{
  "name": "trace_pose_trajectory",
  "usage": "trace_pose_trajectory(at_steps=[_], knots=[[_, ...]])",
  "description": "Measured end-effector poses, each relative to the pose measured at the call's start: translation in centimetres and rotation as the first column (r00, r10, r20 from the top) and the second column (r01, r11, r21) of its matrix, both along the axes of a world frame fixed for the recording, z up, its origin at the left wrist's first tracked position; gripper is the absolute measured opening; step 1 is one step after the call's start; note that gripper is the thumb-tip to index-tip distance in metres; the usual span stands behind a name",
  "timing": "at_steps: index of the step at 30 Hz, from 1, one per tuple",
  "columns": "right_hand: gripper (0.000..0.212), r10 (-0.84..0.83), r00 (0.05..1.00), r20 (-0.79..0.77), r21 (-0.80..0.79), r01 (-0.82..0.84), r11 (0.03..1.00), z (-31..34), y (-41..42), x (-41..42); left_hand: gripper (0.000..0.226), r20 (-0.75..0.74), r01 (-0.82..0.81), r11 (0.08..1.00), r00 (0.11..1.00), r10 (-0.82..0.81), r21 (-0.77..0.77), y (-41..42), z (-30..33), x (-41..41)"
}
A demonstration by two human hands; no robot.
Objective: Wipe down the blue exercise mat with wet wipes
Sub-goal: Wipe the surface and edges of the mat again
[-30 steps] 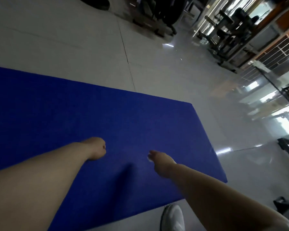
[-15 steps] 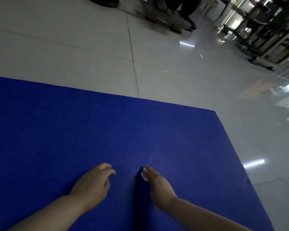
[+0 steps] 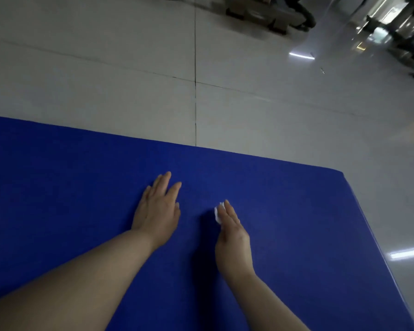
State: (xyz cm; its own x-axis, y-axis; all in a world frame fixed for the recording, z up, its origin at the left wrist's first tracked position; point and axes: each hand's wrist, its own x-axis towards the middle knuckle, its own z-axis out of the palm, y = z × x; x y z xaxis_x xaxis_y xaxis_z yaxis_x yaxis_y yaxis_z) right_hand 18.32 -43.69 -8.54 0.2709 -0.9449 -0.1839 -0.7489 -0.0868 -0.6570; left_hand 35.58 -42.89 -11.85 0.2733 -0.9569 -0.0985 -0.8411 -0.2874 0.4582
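While both forearms reach in from the near edge of the view, at about six and seven o'clock, the work looks to be in mid-course rather than close to finished. The blue mat lies flat on the floor and fills the near half of the view, running out of sight at nine o'clock and ending in a corner at about two o'clock. The right hand rests on edge on the mat just right of centre, its fingers straight and close together, with a small white wipe showing at their tips on the thumb side; whether the thumb pinches the wipe or the fingers merely press it down cannot be told from here. The left hand lies just beside it at about eleven o'clock from it, palm down and flat on the mat, fingers extended and slightly spread, holding nothing, seemingly as a brace.

No damp streak or sheen shows on the mat, so how much has already been wiped cannot be judged; the dim light hides any such mark. By my reading, the strip beyond the hands toward twelve o'clock, the corner at two o'clock and the long stretch toward nine o'clock all remain to be covered.

Farther off lies the pale tiled floor, and at one o'clock some dark, blurred gym equipment.
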Motion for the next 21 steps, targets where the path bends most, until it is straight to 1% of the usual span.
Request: trace_pose_trajectory(at_steps=[3,6,9,11,12,14,16,18,19,21], knots=[[0.052,-0.132,0.988,0.075,-0.006,0.133,0.991,-0.7,-4.1,0.6,0.058,0.083,-0.064,0.996,0.995,0.059,0.06,-3.2,-1.3,0.1],[0.052,-0.134,0.988,0.071,-0.038,0.137,0.99,-1.9,-8.7,2.1,0.058,0.197,-0.099,0.995,0.976,0.092,0.026,-4.2,-3.0,0.3],[0.066,-0.045,0.998,-0.036,-0.119,0.04,0.992,-3.0,-12.9,4.9,0.054,0.177,-0.079,0.997,0.981,0.082,-0.026,-4.1,-3.7,0.5],[0.07,0.091,0.991,-0.098,-0.183,-0.108,0.977,-3.4,-14.9,7.0,0.053,0.184,-0.069,0.997,0.98,0.074,-0.033,-4.2,-3.4,0.5],[0.069,0.174,0.976,-0.131,-0.21,-0.199,0.957,-3.7,-15.7,8.0,0.056,0.185,-0.073,0.997,0.98,0.076,-0.024,-4.2,-3.2,0.4],[0.06,0.324,0.923,-0.208,-0.24,-0.37,0.898,-4.7,-16.6,9.2,0.06,0.193,-0.076,0.997,0.979,0.072,0.013,-4.4,-2.9,0.3],[0.053,0.404,0.868,-0.288,-0.253,-0.476,0.842,-5.6,-17.0,9.3,0.061,0.208,-0.077,0.996,0.976,0.069,0.035,-4.4,-2.8,0.4],[0.06,0.414,0.846,-0.337,-0.265,-0.507,0.82,-6.1,-17.5,7.7,0.06,0.212,-0.069,0.997,0.975,0.059,0.043,-4.5,-2.8,0.5],[0.067,0.389,0.852,-0.35,-0.268,-0.489,0.83,-6.1,-18.1,6.4,0.059,0.21,-0.064,0.997,0.976,0.053,0.045,-4.5,-2.9,0.5],[0.076,0.289,0.876,-0.387,-0.265,-0.406,0.875,-6.0,-19.8,2.6,0.058,0.203,-0.058,0.997,0.978,0.048,0.042,-4.5,-2.9,0.5]])
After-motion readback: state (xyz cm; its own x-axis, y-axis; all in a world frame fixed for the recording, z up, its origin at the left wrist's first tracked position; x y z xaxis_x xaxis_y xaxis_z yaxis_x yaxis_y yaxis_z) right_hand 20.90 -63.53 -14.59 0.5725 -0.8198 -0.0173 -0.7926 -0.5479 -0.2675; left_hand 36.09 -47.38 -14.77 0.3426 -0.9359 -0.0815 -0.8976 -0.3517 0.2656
